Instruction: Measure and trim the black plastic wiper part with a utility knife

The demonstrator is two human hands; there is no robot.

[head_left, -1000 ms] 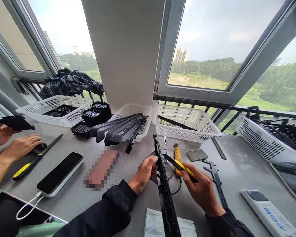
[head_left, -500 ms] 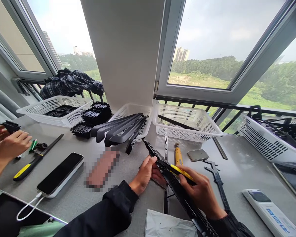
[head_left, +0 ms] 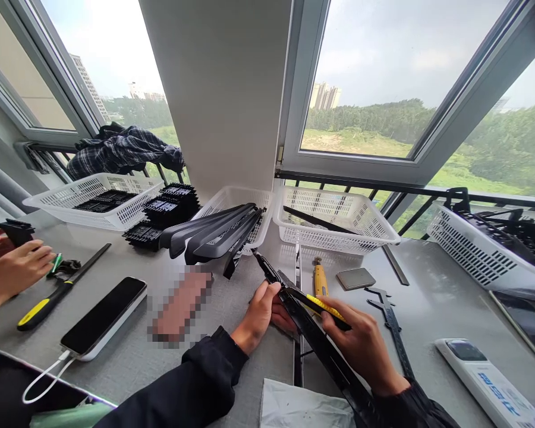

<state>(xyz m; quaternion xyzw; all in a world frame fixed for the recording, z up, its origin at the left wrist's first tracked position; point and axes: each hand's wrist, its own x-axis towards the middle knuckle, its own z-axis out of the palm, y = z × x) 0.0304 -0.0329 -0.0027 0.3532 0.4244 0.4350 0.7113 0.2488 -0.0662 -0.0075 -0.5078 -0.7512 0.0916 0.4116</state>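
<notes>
My left hand [head_left: 262, 310] is closed around the upper part of a long black plastic trim strip [head_left: 323, 343], which slants from the table's middle down toward me. In my right hand [head_left: 359, 342] is a yellow and black utility knife [head_left: 323, 306], its blade pointing up-left against the strip near my left thumb. The exact contact point of the blade is too small to make out. Beyond the strip's far tip, several similar dark trim pieces [head_left: 218, 235] lean out of a white basket [head_left: 267, 223].
Another person's hands [head_left: 15, 264] hold a black part at the left. Around me lie a file with a yellow-black handle [head_left: 44, 310], a phone on a power bank [head_left: 104, 318], a yellow rotary tool [head_left: 320, 278], a caliper [head_left: 395, 330], and a white basket of black parts [head_left: 477, 246].
The whole view has shifted slightly left. My hands keep their holds, and the knife sits at nearly the same spot on the strip. The other person's black part has tilted a little.
</notes>
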